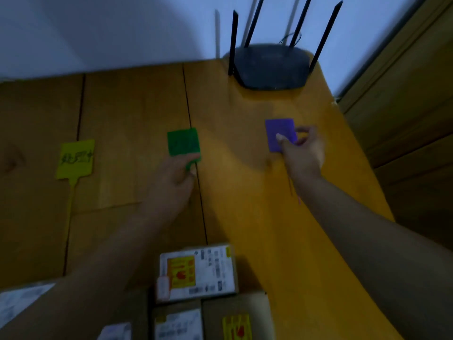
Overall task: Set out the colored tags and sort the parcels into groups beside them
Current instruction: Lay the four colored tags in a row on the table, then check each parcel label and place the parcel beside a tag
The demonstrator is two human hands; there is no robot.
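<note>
— Three tags lie on the wooden table (137,106); what else sits there, biggest first?
— At twelve o'clock a black router (270,67) with four antennas stands against the wall; at six o'clock the parcels (198,272) cluster at the near edge, labels up.
— And the hands?
— The left hand (171,182) lies at centre, fingers pressed together, pinching the near edge of the green tag (183,142); the right hand (304,155) at two o'clock pinches the purple tag (279,130) between thumb and curled fingers.
— The third tag?
— The yellow tag (76,158) lies flat at nine o'clock, well apart from both hands; its stem points toward six o'clock.
</note>
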